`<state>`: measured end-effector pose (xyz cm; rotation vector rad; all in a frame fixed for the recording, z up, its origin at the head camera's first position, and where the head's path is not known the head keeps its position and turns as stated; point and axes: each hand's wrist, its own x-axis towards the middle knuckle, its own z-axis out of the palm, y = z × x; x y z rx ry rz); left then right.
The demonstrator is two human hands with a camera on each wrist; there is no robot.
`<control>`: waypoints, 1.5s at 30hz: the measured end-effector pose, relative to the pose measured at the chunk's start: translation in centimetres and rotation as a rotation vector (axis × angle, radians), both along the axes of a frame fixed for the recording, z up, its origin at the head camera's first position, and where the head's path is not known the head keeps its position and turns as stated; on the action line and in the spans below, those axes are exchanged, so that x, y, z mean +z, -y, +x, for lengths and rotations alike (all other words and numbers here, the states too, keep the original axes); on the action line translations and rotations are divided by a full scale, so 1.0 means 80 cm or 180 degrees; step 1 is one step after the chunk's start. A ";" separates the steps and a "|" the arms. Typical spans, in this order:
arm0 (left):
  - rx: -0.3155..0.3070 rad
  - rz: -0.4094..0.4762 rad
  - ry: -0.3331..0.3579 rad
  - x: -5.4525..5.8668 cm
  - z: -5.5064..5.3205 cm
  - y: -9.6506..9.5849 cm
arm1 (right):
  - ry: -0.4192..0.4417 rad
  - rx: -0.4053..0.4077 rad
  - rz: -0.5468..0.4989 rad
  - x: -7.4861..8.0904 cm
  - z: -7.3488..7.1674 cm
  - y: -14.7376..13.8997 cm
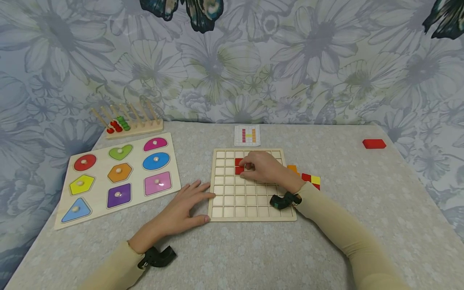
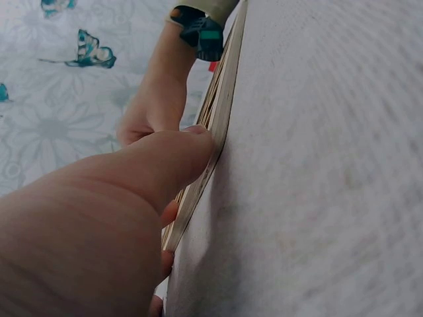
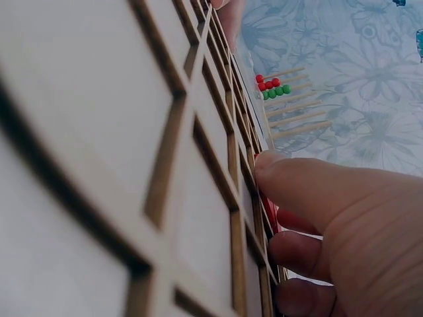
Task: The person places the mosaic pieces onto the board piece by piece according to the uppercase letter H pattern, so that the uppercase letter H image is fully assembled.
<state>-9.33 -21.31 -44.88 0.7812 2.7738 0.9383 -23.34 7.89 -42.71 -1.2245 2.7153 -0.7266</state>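
Note:
A wooden grid board lies on the table, with red square tiles in its upper part. My right hand is over the board, thumb and fingers bent at the red tiles and pinching one at its cell. In the right wrist view, red shows between the thumb and the fingers; the rest of the tile is hidden. My left hand lies with spread fingers against the board's left edge. The left wrist view shows its thumb touching the board's side.
Behind the board lies a pattern card. Orange tiles and red and yellow tiles lie to its right. A shape puzzle and a peg stand with beads are at left. A red block sits far right.

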 end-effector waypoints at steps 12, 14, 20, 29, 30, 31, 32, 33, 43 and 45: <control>0.0008 -0.0009 0.0007 0.001 0.000 0.000 | 0.0047 -0.0036 0.0002 0.000 0.000 0.000; 0.0009 -0.0006 0.0013 0.001 0.001 -0.001 | 0.0060 -0.0049 0.0016 0.000 0.001 0.000; 0.0017 0.0009 0.0002 0.001 0.001 -0.001 | 0.0093 -0.0085 0.0017 0.006 0.002 -0.010; -0.0015 0.0032 -0.0073 0.000 0.001 -0.001 | 0.0102 -0.0421 0.0012 0.017 0.009 -0.083; -0.0014 0.0038 -0.0089 0.000 0.001 -0.001 | 0.0117 -0.0470 0.0009 0.019 0.010 -0.094; -0.0011 0.0040 -0.0092 0.000 0.001 -0.001 | 0.0127 -0.0519 0.0013 0.019 0.012 -0.104; -0.0010 0.0045 -0.0101 -0.001 0.002 0.000 | 0.0127 -0.0559 0.0017 0.019 0.013 -0.114; -0.0011 0.0044 -0.0118 -0.001 0.002 0.000 | 0.0133 -0.0593 0.0025 0.018 0.015 -0.124; -0.0008 0.0046 -0.0118 -0.003 0.001 -0.001 | -0.0128 -0.0864 0.0099 0.003 0.028 -0.187; -0.0016 0.0048 -0.0142 -0.003 0.001 -0.002 | -0.0137 -0.0929 0.0111 0.003 0.032 -0.194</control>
